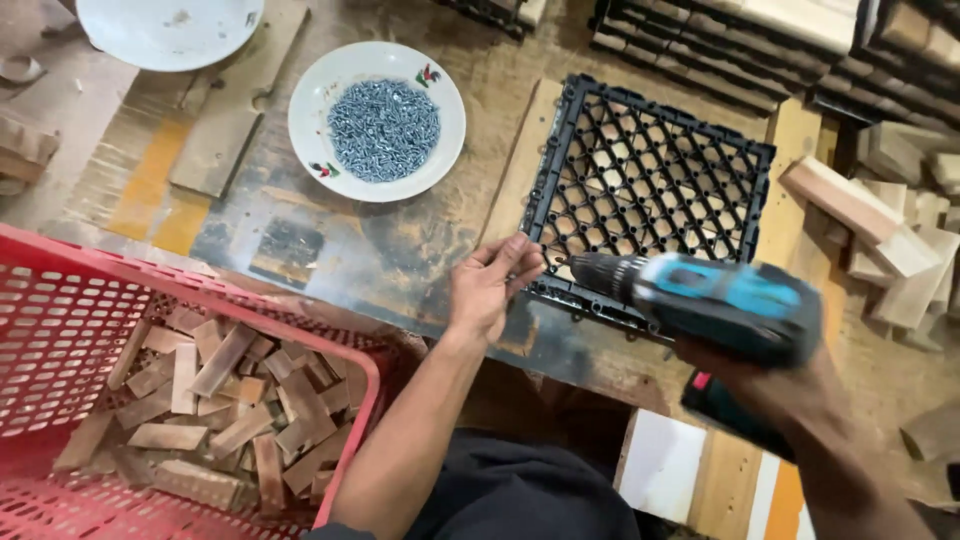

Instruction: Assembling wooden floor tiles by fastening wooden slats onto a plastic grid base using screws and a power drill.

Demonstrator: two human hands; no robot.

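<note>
The left hand [490, 285] hovered at the near left corner of the black plastic grid tile [650, 190], its grip pinched together with fingertips [528, 255] bunched just at the tile's edge; whether something small sat between them could not be told. The right hand [760, 365] was wrapped around the handle of a blue and black cordless drill [715, 300], its grip pressed closed on the tool. The drill lay nearly level, its dark nose pointing left toward the left hand's fingertips and ending just beside them, over the tile's near edge. The tile itself rested flat on the worn wooden surface [400, 250], with pale wood showing through its openings.

Beyond the left hand, well apart from it, stood a white bowl [320, 95] with small painted marks on its rim, holding a heap of silvery screws [383, 128]. A second white dish [170, 30] was cut off by the top edge. At the near left, a red plastic basket [60, 290] with perforated walls held a jumble of short brown wood offcuts [220, 400]. To the right of the tile, loose pale wood blocks [880, 230] lay piled, and stacks of dark tiles [720, 50] sat along the far edge.
</note>
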